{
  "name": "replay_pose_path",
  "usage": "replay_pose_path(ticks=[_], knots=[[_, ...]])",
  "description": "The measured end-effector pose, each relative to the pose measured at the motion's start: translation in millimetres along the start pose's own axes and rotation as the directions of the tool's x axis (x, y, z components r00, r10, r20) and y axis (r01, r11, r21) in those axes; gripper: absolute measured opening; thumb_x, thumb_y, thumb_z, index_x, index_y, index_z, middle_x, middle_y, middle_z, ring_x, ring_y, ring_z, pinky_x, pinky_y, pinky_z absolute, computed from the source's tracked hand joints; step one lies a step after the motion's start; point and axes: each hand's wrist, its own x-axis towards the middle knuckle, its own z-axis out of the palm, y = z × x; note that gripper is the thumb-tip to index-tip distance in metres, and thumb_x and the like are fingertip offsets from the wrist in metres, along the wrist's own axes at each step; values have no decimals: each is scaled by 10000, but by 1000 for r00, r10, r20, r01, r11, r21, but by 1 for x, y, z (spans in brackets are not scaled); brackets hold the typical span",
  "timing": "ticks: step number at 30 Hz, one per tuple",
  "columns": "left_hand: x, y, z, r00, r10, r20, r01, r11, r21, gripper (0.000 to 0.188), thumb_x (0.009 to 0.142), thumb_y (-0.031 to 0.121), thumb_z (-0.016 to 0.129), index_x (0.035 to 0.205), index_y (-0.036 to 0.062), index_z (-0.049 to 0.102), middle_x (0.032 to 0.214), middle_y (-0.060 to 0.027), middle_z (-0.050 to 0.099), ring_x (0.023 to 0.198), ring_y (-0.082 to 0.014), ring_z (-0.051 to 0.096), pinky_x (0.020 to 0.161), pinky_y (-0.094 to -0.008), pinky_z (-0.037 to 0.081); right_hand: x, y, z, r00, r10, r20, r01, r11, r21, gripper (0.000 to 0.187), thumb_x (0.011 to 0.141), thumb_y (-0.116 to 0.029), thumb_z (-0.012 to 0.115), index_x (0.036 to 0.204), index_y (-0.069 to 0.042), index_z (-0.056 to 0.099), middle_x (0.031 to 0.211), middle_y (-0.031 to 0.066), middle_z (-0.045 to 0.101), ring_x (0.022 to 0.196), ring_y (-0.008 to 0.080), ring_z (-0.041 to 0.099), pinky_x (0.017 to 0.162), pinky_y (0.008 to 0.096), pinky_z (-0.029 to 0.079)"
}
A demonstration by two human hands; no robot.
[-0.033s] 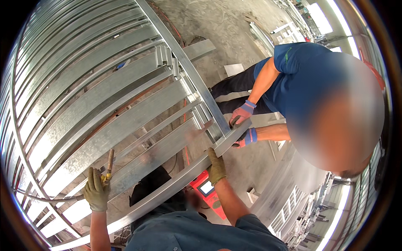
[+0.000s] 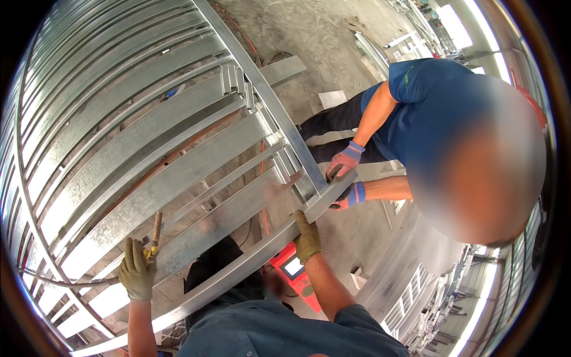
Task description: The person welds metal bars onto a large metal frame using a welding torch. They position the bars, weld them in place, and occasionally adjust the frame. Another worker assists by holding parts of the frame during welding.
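Both gloved hands on the frame's near rail [image 2: 238, 271]

Rail runs lower-left to upper-right — right hand [image 2: 307, 238] clasps it; left hand [image 2: 137, 275], farther left, grips a welding torch [image 2: 156, 232].

Galv. steel frame [image 2: 178, 160], many parallel channels, tilted across view. L hand [image 2: 137, 275], olive glove, closed on brass-tipped torch [image 2: 156, 229] w/ hose [image 2: 53, 279]. R hand [image 2: 307, 238], olive glove, gripping frame's lower rail [image 2: 238, 268] near corner. Co-worker in blue shirt [image 2: 434, 113] opp. side, both gloved hands [image 2: 344, 162] at same corner. Red device w/ screen [image 2: 294, 271] on concrete floor [image 2: 309, 35] below.
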Motion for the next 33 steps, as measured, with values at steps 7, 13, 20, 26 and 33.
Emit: replay_pose_path(ticks=[7, 13, 20, 26, 33], knots=[[-6, -2, 3, 1000, -13, 24, 13, 1000, 0, 772, 855, 271, 838, 1556, 70, 585, 1586, -142, 639, 1047, -316, 773, 866, -438, 600, 11, 5, -8, 998, -55, 21, 56, 998, -32, 733, 1009, -496, 793, 1573, -108, 531, 1401, 38, 629, 1180, 188, 618, 984, 383, 535], [-8, -3, 5, 999, -24, 40, 24, 1000, -17, 790, 838, 249, 838, 1562, 70, 577, 1593, -143, 634, 1063, -319, 770, 885, -443, 598, 47, -32, -39, 990, -75, -118, 92, 985, 149, 664, 1026, -554, 741, 1536, -163, 576, 1412, 19, 650, 1194, 185, 648, 1030, 388, 530], [-5, -2, 1, 999, -16, 42, 17, 1000, -18, 769, 845, 252, 833, 1551, 74, 585, 1588, -146, 637, 1063, -314, 769, 869, -431, 597, 53, -45, -46, 990, 50, -130, -25, 982, 186, 608, 1049, -574, 703, 1468, -143, 617, 1395, 45, 693, 1216, 201, 668, 1053, 408, 534], [2, 0, 2, 1000, -7, 0, 7, 1000, 1, 704, 898, 317, 836, 1517, 72, 610, 1514, -135, 696, 1003, -310, 784, 824, -433, 605, 58, -13, -26, 970, -167, -174, 160, 986, -51, 649, 1046, -604, 708, 1490, -143, 597, 1316, 61, 704, 1137, 230, 700, 930, 439, 589], [3, -3, -1, 999, 7, 36, -6, 1000, -11, 677, 920, 366, 811, 1500, 71, 622, 1489, -129, 711, 965, -311, 790, 780, -441, 616, 27, -23, 21, 964, -54, -259, 72, 995, 61, 727, 1058, -619, 687, 1528, -84, 541, 1348, 58, 639, 1088, 220, 679, 937, 410, 576]])
